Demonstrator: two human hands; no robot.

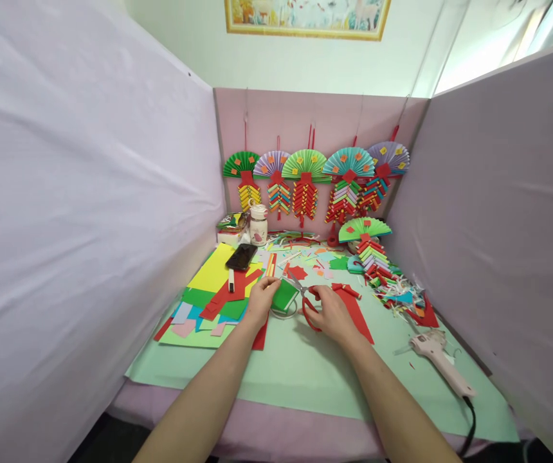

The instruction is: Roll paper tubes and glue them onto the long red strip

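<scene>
My left hand [263, 299] pinches a folded piece of green paper [285, 296] by its left side, just above the mint-coloured table cover. In my right hand [330, 310] is a pair of scissors [311, 314] with red handles. The blades point up and left, beside the upper right edge of the green paper; whether they touch it I cannot tell. Below the paper lies a pale loop of cord or tape [283, 315]. A red paper sheet [355, 315] with small red paper rolls [346, 289] on it lies right of my right hand.
Coloured paper sheets [209, 257], a phone [242, 256] and a utility knife [231, 281] lie at left. A white bottle [258, 225] stands behind. Finished paper fans [305, 166] hang on the back panel. A glue gun [443, 363] with a cord and paper scraps [402, 289] lie at right.
</scene>
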